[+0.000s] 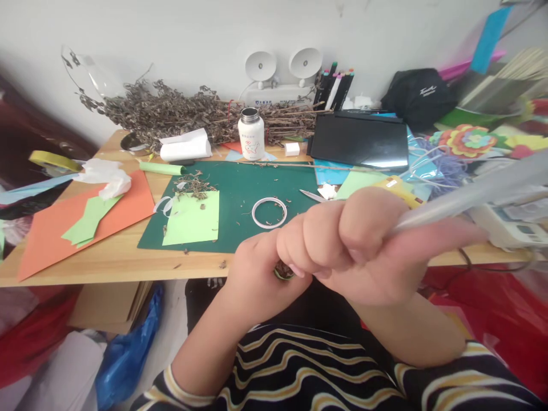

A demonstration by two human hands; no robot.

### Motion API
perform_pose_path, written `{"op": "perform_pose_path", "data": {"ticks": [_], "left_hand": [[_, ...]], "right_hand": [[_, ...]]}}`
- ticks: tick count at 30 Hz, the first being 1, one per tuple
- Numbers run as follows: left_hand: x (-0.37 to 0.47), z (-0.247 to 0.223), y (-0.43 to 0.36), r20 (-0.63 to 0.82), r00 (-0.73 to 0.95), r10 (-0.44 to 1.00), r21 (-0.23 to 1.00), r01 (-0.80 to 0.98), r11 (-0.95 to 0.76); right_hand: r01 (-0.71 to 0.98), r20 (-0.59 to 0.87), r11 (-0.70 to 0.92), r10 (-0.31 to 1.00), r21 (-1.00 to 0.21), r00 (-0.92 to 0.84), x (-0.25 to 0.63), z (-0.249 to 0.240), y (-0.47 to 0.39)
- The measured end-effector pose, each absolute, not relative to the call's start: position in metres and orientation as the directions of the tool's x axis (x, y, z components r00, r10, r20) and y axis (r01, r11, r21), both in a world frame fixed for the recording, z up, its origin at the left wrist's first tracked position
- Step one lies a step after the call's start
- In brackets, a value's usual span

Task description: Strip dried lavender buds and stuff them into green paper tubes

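Observation:
My right hand [363, 245] is raised close to the camera, its fingers closed on a pale translucent strip [475, 191] that stretches off to the right edge. Against it, lower and to the left, my left hand [261, 274] is wrapped round a small roll with a green rim [283, 270] and brown dried bits inside; most of that roll is hidden by the fingers. A white ring [269, 213] lies on the green cutting mat [240, 182] beyond my hands. Light green paper [192, 220] with dried bits is on the mat's left part.
Behind the mat stand a white bottle [251, 135], dried plant stems [171, 111] and a black tablet [359, 141]. Scissors [312, 196] lie partly hidden behind my right hand. Orange paper [55, 231] is at the left, a white device [509, 222] at the right.

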State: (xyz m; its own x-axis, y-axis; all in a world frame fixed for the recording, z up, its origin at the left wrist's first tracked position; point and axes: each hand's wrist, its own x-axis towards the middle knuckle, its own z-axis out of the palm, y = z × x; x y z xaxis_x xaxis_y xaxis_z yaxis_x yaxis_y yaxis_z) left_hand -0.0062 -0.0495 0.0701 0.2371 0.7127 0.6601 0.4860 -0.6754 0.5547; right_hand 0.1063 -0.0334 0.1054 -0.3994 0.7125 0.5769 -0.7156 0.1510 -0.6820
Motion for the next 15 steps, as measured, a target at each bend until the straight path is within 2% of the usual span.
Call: {"op": "perform_pose_path", "data": {"ticks": [8,13,15], "left_hand": [[-0.0080,0.0645,-0.0501,0.620,0.225,0.751,0.566,0.534,-0.628],[-0.0085,0.0650,-0.0511,0.633,0.256,0.731,0.550,0.516,-0.657],[-0.0091,0.0634,-0.0510,0.636,0.264,0.725,0.543,0.515,-0.663]], "right_hand": [[-0.836,0.476,0.095,0.854,-0.540,-0.211,0.1025,0.1118,-0.0300],[-0.818,0.502,0.110,0.832,-0.564,-0.235,0.0981,0.1080,-0.0327],[-0.783,0.520,0.114,0.804,-0.612,-0.289,0.0991,0.1052,-0.0346]]}}
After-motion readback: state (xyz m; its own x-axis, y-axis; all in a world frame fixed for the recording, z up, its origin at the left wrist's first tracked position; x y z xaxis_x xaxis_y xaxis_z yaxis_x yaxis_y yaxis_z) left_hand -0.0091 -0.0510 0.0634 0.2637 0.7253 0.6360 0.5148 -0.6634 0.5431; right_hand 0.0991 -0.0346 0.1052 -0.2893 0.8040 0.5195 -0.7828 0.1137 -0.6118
